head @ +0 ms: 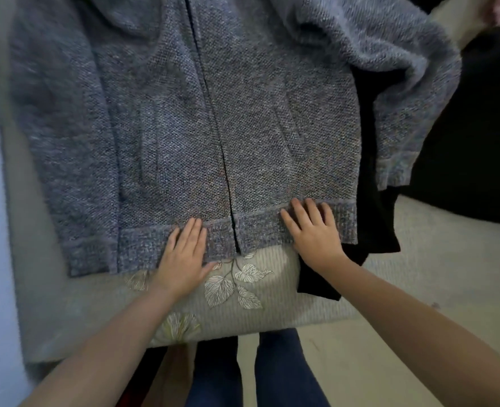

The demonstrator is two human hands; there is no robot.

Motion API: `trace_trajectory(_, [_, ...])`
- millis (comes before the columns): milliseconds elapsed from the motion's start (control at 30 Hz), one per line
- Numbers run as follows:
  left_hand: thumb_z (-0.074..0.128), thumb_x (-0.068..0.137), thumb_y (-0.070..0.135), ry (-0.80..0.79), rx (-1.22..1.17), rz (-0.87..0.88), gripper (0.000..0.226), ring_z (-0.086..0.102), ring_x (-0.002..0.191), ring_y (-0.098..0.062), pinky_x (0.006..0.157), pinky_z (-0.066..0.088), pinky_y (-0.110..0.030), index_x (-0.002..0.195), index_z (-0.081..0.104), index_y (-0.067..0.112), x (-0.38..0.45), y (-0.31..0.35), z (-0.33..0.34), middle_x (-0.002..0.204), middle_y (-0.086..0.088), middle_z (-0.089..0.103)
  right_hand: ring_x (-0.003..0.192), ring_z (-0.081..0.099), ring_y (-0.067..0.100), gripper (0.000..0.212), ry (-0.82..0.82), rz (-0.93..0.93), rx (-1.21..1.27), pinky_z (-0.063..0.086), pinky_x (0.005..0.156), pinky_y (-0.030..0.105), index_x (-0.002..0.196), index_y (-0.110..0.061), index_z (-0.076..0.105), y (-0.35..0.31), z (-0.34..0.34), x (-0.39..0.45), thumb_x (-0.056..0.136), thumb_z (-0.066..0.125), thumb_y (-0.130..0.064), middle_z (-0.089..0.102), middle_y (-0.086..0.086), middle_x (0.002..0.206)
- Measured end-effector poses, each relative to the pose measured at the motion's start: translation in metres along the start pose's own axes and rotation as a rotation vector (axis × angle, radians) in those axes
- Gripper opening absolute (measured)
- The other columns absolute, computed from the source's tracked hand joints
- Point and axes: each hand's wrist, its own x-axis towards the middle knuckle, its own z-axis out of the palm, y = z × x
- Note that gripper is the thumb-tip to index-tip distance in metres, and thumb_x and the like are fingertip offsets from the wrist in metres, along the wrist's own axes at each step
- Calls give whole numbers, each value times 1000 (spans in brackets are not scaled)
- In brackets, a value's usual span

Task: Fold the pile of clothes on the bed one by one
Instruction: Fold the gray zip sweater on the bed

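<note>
Head view: grey knit cardigan (pixel 184 113) spread front-up on the bed (pixel 419 259), centre opening running toward the person. Left hand (pixel 184 259) flat, fingers straight, pressing the ribbed hem (pixel 143 245) left of the opening; right hand (pixel 313 233) likewise flat on the hem to the right of it. Neither grips anything. Looks like smoothing before the first fold.

Risks: the right sleeve (pixel 395 113) is bunched and draped over a black garment (pixel 375 224) underneath, so folding that side could drag the black piece along or trap it inside. Thick knit may spring open if not pressed. Hem sits near the bed edge (leaf-print cover (pixel 234 286) just below it), so a pull toward the person could slide it off.

Hard to tell: collar and shoulders cut off at the top, left sleeve blurred, extent of the black pile at right lost in dark. Pink thing at the top right corner unidentifiable.
</note>
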Motion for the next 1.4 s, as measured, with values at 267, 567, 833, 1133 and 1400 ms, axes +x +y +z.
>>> trace_trajectory(267, [41, 89, -7, 107, -81, -107, 72, -3, 142, -16, 110, -4, -30, 146, 1, 13, -2, 17, -16, 155, -2, -5, 47, 63, 17, 30, 260, -155, 160, 50, 49, 20, 62, -11, 73, 17, -18, 21, 34, 84, -13, 66, 0, 54])
trace_trajectory(567, [38, 90, -7, 156, -79, -137, 66, 15, 141, -11, 113, 15, -25, 146, 10, 14, -29, 27, -26, 154, -2, 11, 61, 70, 18, 56, 195, -350, 107, 52, 43, 24, 73, -6, 76, 50, -41, -24, 19, 90, -6, 74, 5, 74])
trace_trajectory(833, [33, 93, -2, 83, -10, -81, 62, 12, 142, -14, 113, 11, -22, 146, 3, 8, -126, 46, -2, 155, -9, 7, 143, 2, 25, 52, -171, -324, 66, -1, 116, 33, 146, -8, 13, 21, -38, -115, 98, 31, -10, 6, 9, 155])
trace_trajectory(1133, [31, 94, -1, -161, -37, 1, 59, 11, 142, -20, 113, 12, -27, 146, 5, 7, -196, 80, 94, 155, -10, 7, 143, -1, 22, 53, -483, -219, 108, 0, 115, 36, 147, -13, 6, -68, 42, -210, 97, 24, -9, 1, 4, 156])
trace_trajectory(1400, [29, 96, 9, 34, -89, -74, 59, -11, 142, -21, 115, -2, -37, 147, -1, 13, -180, 83, 88, 155, -5, -8, 143, -8, 26, 60, -388, -240, 100, 2, 114, 45, 147, -17, 4, -84, 29, -181, 96, 34, -14, -6, 8, 155])
